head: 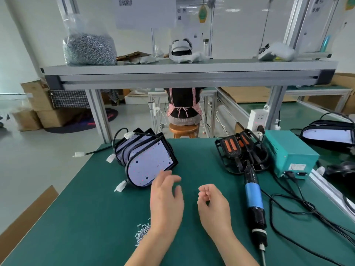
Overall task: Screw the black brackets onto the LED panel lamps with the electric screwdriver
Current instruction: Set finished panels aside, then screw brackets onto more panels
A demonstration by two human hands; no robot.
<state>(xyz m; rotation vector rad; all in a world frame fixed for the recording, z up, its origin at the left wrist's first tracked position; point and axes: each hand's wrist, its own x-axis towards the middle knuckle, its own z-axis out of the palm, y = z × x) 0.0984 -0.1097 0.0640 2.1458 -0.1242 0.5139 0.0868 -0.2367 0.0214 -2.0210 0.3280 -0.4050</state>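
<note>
Looks like the very start of a unit, nothing picked up yet. The electric screwdriver (253, 198) lies flat on the green counter (86, 217), untouched, with its tip pointing at the heap of black brackets (242, 152) just beyond it. The stack of LED panel lamps (148, 162) leans well to the left of the screwdriver, and I see no bracket on the front one.

The left hand (165, 198) is left of the screwdriver, fingers spread and relaxed. Its tips are just short of the front lamp and it grips nothing. The right hand (213, 204) hovers just left of the screwdriver, fingers loosely curled, nothing visible in it. A small pile of loose screws (143, 232) sits further left, by the left wrist.

So taking a lamp, seating a bracket and driving the screws all look still to do (the second batch of lamps (328, 134) far right of the screwdriver might be finished ones, can't tell).

Writing-wise, the teal power box (288, 150) right of the screwdriver has a label too small to read. The paper sheets (146, 12) high beyond it show a QR code and Chinese characters, too blurry to make out.
</note>
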